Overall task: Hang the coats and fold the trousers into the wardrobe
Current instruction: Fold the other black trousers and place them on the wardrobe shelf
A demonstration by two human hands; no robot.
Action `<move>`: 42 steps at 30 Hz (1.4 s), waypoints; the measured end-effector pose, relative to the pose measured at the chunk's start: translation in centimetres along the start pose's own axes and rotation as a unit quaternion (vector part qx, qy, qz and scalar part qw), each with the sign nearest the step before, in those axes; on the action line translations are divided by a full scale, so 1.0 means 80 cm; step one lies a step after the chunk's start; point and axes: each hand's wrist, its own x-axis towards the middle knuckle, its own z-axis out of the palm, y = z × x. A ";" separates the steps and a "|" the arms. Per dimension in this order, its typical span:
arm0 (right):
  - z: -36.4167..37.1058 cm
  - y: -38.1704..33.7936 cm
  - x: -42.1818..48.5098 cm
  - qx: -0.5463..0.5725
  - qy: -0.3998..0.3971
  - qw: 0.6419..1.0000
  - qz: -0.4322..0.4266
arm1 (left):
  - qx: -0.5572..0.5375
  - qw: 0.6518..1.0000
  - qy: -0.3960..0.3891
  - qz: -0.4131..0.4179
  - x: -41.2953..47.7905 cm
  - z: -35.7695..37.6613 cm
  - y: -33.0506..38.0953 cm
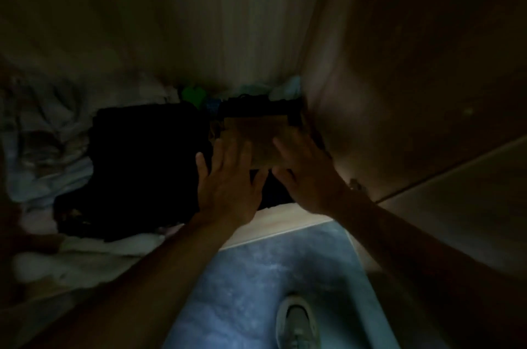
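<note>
Fingers (221, 157) of the left hand (228, 194): spread and straight, laid flat on the near left part of a tan folded cloth garment (256, 131). They pinched nothing.

Fingers (288, 151) of the right hand (310, 177): also spread and straight, resting on the near right part of the same garment.

Tan folded garment: judged to be a pair of trousers, though the dim light hid the seams. It lay under both sets of fingertips, on top of a dark stack of folded clothes (256, 104) inside the pale wooden wardrobe (399, 92), close against the side wall to the right of the fingers.

Black folded pile of cloth (148, 154): just left of the left fingers, on the same wardrobe floor.

Crumpled pale blue and white fabric (42, 149): well to the left of the black pile, unfolded.

Small bright green item (194, 93): beyond the fingers, at the back. What it was could not be told.

Blue mottled floor (256, 291) and grey shoe (296, 323): near side, below the forearms.

Progress, as a judgement: this pair looked folded and placed, with the hands only settling or smoothing it. The neighbouring black pile also looked done. No hanging coats, rail or hangers appeared in view, so that part could not be assessed. The crumpled fabric on the left may need sorting.
</note>
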 end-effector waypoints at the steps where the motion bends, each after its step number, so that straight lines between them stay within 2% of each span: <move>1: -0.022 -0.013 -0.017 0.018 -0.004 1.000 -0.001 | 0.003 1.000 -0.004 0.002 -0.022 -0.029 0.003; 4: -0.099 -0.048 -0.064 0.062 -0.019 0.998 0.014 | 0.007 1.000 -0.013 -0.005 -0.084 -0.121 0.006; 7: -0.189 -0.095 -0.120 0.060 0.026 0.997 0.035 | 0.004 0.999 -0.038 -0.021 -0.148 -0.215 0.011; 12: -0.313 -0.174 -0.237 0.104 0.008 0.994 0.031 | -0.012 0.996 -0.077 -0.042 -0.272 -0.348 0.031; 14: -0.365 -0.206 -0.288 0.115 -0.015 0.992 0.053 | -0.026 0.997 -0.061 -0.042 -0.315 -0.395 0.044; 21: -0.512 -0.278 -0.442 0.110 -0.047 0.992 0.050 | -0.100 0.990 -0.054 -0.084 -0.467 -0.530 0.095; 28: -0.586 -0.293 -0.575 0.098 -0.019 0.995 0.020 | -0.111 0.987 0.020 -0.111 -0.611 -0.587 0.157; 36: -0.621 -0.285 -0.687 0.086 0.019 0.996 -0.026 | -0.095 0.985 0.042 -0.137 -0.742 -0.597 0.204; 42: -0.689 -0.288 -0.750 0.097 0.094 0.990 -0.051 | -0.072 0.988 0.093 -0.099 -0.784 -0.653 0.233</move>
